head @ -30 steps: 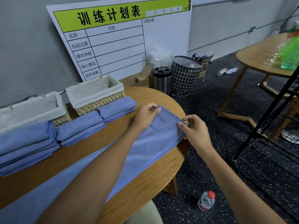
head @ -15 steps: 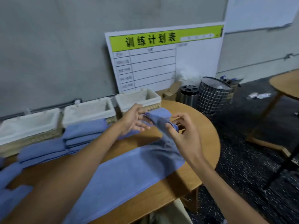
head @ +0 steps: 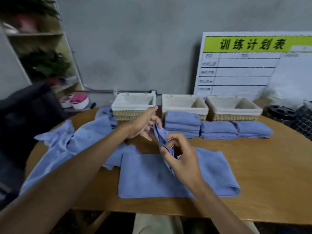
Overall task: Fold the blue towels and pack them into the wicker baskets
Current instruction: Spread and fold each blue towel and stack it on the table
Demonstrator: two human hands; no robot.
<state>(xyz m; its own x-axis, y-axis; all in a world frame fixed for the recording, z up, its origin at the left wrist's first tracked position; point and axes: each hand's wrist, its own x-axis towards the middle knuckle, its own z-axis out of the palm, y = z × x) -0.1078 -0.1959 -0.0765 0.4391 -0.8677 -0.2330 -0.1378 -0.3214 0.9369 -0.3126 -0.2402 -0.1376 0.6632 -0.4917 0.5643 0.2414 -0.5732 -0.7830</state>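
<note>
A blue towel [head: 143,176] lies doubled over on the wooden table [head: 263,174] in front of me. My right hand [head: 180,159] pinches its raised end above the fold. My left hand [head: 145,124] holds the same end a little farther back, fingers partly spread. Three wicker baskets with white liners stand along the table's back edge: left [head: 133,105], middle [head: 184,105], right [head: 233,107]. Three stacks of folded blue towels sit before the middle and right baskets: [head: 182,125], [head: 218,130], [head: 253,130]. Loose unfolded towels [head: 72,139] sprawl at the left.
A white training board [head: 253,65] leans on the grey wall behind the baskets. A black bin [head: 280,114] and a wire basket [head: 303,122] stand at the right. A shelf with plants [head: 42,61] and a dark chair back [head: 25,115] are at the left.
My view has swung left, and the third basket and the loose towels now show. Both hands carried the towel's end over toward me and left, so the towel now lies doubled.
</note>
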